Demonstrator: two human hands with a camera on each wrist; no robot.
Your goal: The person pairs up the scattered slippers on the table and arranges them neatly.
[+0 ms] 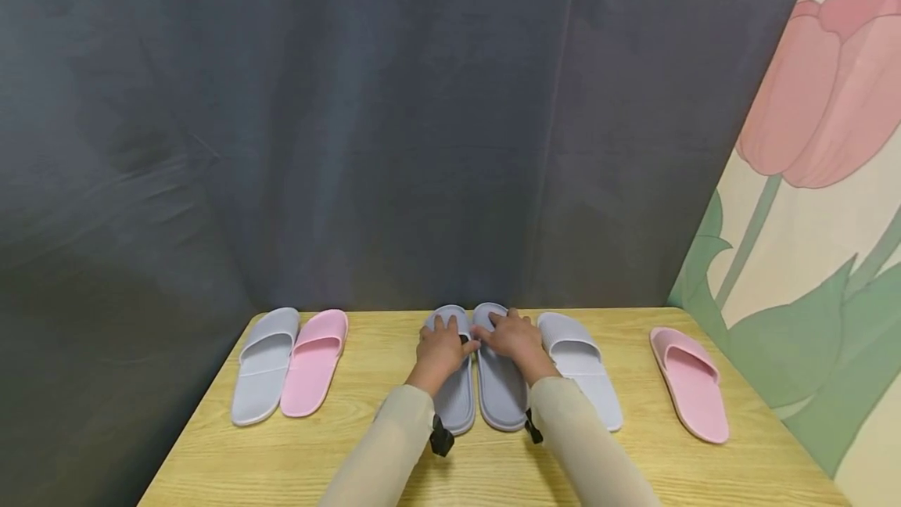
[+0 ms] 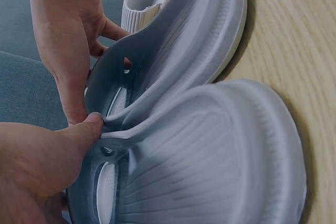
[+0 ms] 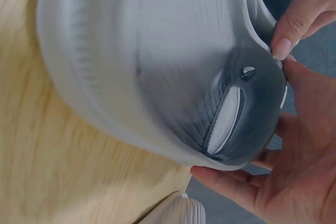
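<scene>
Two grey slippers lie side by side near the table's back edge, toes away from me. My left hand (image 1: 439, 350) grips the left grey slipper (image 1: 457, 401) over its strap, thumb at the inner edge. On the right grey slipper (image 1: 501, 393), my right hand (image 1: 516, 337) spans the strap; the right wrist view shows its thumb and a finger on opposite sides of the strap (image 3: 262, 114). The thumbs come close together where the two straps meet. In the left wrist view, the fingers of the left hand (image 2: 37, 158) are mostly hidden.
A pale grey slipper (image 1: 587, 390) lies just right of the pair, and a pink slipper (image 1: 693, 397) farther right. At the left are another pale grey slipper (image 1: 260, 386) and a pink slipper (image 1: 307, 382). A dark curtain (image 1: 422, 139) hangs behind the wooden table (image 1: 387, 382).
</scene>
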